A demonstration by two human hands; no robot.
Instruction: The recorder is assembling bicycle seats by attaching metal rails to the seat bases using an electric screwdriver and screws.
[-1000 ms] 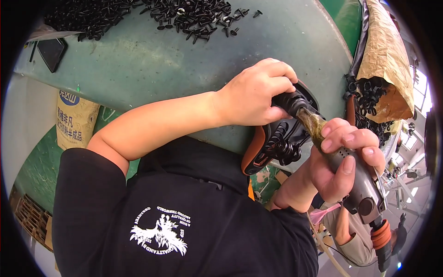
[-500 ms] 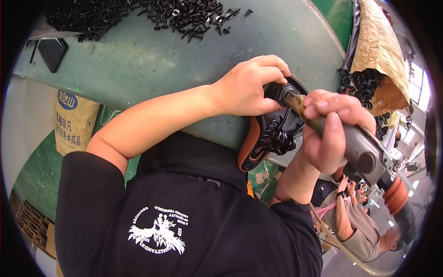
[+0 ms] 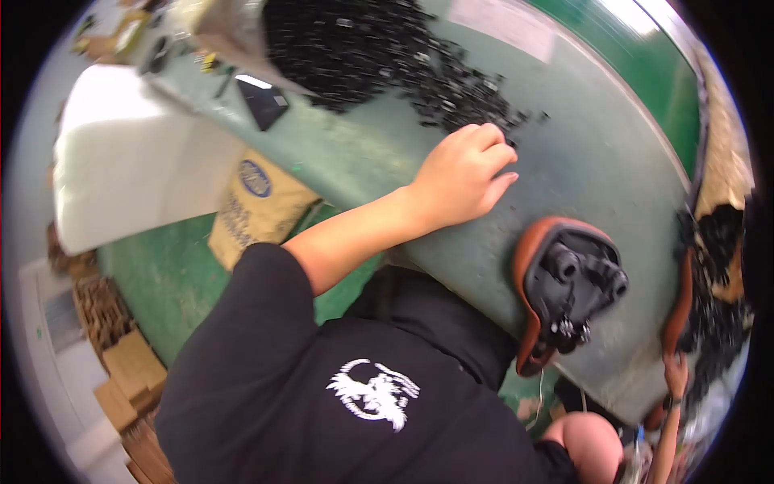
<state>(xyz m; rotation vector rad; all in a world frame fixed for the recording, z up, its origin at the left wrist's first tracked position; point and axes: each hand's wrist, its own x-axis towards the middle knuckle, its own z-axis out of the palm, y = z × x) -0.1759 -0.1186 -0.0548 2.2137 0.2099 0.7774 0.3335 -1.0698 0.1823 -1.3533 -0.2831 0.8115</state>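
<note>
A bicycle saddle (image 3: 528, 254) with a brown-orange edge lies underside up near the table's front edge. Two black cylindrical springs show on it. My left hand (image 3: 468, 173) is over the table, left of and beyond the saddle, at the fringe of a heap of black screws (image 3: 347, 56). Its fingers are bent and the thumb stands apart from them; motion blurs the fingertips, and no held thing shows clearly. Of my right arm only a bare bent part is visible at the lower edge; the right hand is out of sight.
A flat black device (image 3: 262, 105) lies left of the screws on the green table (image 3: 387, 145). Below stands a yellow paper sack (image 3: 262, 206). At right, a co-worker's hand (image 3: 676, 373) touches another saddle (image 3: 679, 310), near an open brown sack (image 3: 721, 177) of black parts.
My left hand has let go of the saddle's spring and moved to the screws. My right hand and its grey power tool have left the view. The saddle now lies by itself.
</note>
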